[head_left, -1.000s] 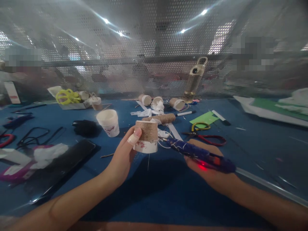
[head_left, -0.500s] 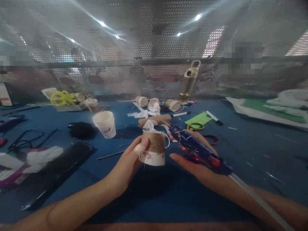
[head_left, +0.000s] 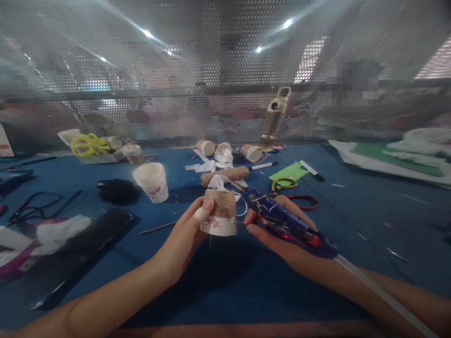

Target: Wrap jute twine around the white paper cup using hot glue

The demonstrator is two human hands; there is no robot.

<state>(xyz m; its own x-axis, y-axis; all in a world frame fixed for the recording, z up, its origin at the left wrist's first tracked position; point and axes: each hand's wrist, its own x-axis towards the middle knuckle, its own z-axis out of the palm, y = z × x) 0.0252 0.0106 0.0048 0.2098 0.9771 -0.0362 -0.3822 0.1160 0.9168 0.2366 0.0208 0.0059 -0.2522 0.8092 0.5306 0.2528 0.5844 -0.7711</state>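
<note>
My left hand (head_left: pixel 190 223), a bandage round its thumb, grips a paper cup (head_left: pixel 218 226) turned upside down. Brown twine (head_left: pixel 221 204) is wound round the cup's upper part, and a white loop (head_left: pixel 242 206) stands out from its right side. White lacy material (head_left: pixel 217 182) shows at its top. My right hand (head_left: pixel 271 234) is closed round a blue glue gun (head_left: pixel 282 216) with a lit red light and a long glue stick behind. The nozzle lies close to the cup's top right. A thin brown strand seems to run from the cup to my right fingertips.
Stacked paper cups (head_left: pixel 151 182) stand at the left, near a black pouch (head_left: pixel 118 190). Behind my hands lie a twine roll (head_left: pixel 225 175), several wrapped cups, a marker (head_left: pixel 263 165), green paper (head_left: pixel 291 172) and scissors (head_left: pixel 286 183). A bottle (head_left: pixel 274 119) stands by the perforated screen.
The cup has shifted slightly left and up. My right hand and the glue gun have come closer to it, and the right fingertips have drawn together near the cup's side.
</note>
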